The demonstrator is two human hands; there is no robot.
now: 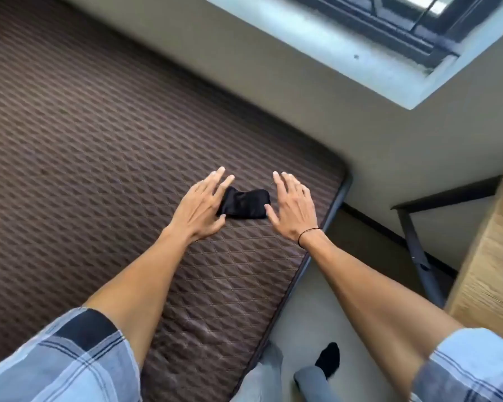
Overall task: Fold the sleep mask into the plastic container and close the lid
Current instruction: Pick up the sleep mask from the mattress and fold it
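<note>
nearest the lens are 2 rolled-up plaid sleeves (70, 361), blue-grey with dark bands, one at each lower corner; bare forearms reach forward from them over a brown quilted mattress (99, 155) with a diamond stitch pattern; the black sleep mask (244, 205) lies flat on the mattress near its rounded far corner, between the 2 hands; the left hand (199, 206) is spread wide, palm down, fingers fanned, its fingers overlapping the mask's left end and its thumb tip right at the mask's near left edge, gripping nothing; the right hand (294, 208) is likewise spread wide and holding nothing, palm down just beside the mask's right end, thumb tip close to or touching the near right corner, which of the 2 cannot be told; a thin black band (307, 234) circles the right wrist; below the mattress edge, grey trouser legs and a foot in a black sock (328, 358) stand on a pale floor; at the right edge a wooden bench (488, 262) top on a dark metal frame; above, a plain wall and a window ledge (360, 59).
</note>
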